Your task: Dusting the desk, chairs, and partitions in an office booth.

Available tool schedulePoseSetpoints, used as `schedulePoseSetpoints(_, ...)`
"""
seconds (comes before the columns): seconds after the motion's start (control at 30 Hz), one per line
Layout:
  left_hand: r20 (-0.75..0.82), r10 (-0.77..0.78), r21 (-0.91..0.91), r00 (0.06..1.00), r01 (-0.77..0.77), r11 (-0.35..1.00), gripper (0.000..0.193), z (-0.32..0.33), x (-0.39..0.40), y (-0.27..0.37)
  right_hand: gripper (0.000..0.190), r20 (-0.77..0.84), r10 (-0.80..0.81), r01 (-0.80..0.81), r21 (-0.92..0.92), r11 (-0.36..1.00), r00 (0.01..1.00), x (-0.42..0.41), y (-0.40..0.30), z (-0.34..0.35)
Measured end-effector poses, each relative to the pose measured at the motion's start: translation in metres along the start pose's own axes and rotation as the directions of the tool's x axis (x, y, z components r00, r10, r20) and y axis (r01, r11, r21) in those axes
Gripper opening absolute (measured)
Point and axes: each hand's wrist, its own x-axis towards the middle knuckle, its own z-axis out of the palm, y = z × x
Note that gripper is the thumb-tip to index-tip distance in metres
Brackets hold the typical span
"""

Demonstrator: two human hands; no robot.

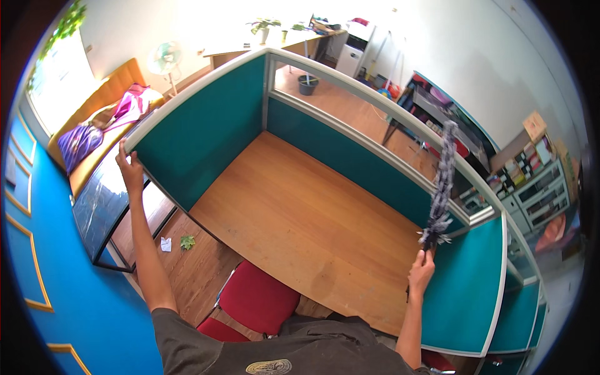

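Note:
My right hand [421, 274] is closed round the dark handle of a fluffy grey-and-white duster [443, 187]. The duster points up and away, in front of the right end of the partition's window strip. At the far left, my left hand [130, 171] grips the front end of the teal partition panel [211, 122] by its pale rim. Between my hands spreads the wooden desktop [300, 201], with a darker stain and small marks near its front edge. Another teal side panel [464, 286] stands beside my right hand.
A red chair [258, 295] stands against the desk's front edge. Left of the desk is a dark glossy table [103, 211]; crumpled paper [166, 244] and a green leaf [187, 242] lie on the floor. Beyond are a yellow sofa [126, 75], a fan [166, 58] and a black bucket [308, 86].

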Motion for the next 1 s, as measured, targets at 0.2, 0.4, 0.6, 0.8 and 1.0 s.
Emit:
schedulePoseSetpoints(0.2, -0.066, -0.019, 0.022, 0.998, 0.021, 1.000, 0.046, -0.029, -0.003, 0.006, 0.025, 0.220, -0.288, 0.243, 0.213, 0.947, 0.932, 0.041, -0.164, 0.095)
schedulePoseSetpoints(0.4, -0.058, -0.078, -0.024, 0.995, 0.076, 0.997, 0.049, -0.015, -0.004, 0.020, 0.025, 0.298, -0.562, 0.497, 0.270, 0.825, 0.772, 0.121, -0.277, 0.194)
schedulePoseSetpoints(0.6, -0.084, -0.041, -0.001, 0.996, 0.041, 0.999, 0.050, -0.020, -0.001, 0.015, 0.026, 0.663, -0.408, 0.255, 0.319, 0.913, 0.628, 0.095, -0.411, 0.193)
schedulePoseSetpoints(0.8, -0.094, -0.176, -0.088, 0.980, 0.168, 0.982, 0.052, -0.025, -0.007, 0.016, 0.024, 0.522, -0.754, 0.430, 0.620, 0.656, 0.398, -0.021, -0.372, 0.137)
schedulePoseSetpoints(1.0, -0.045, -0.204, -0.059, 0.978, 0.201, 0.978, 0.051, -0.024, -0.006, 0.026, 0.031, 0.612, -0.728, 0.410, 0.605, 0.682, 0.309, -0.063, -0.352, 0.094)
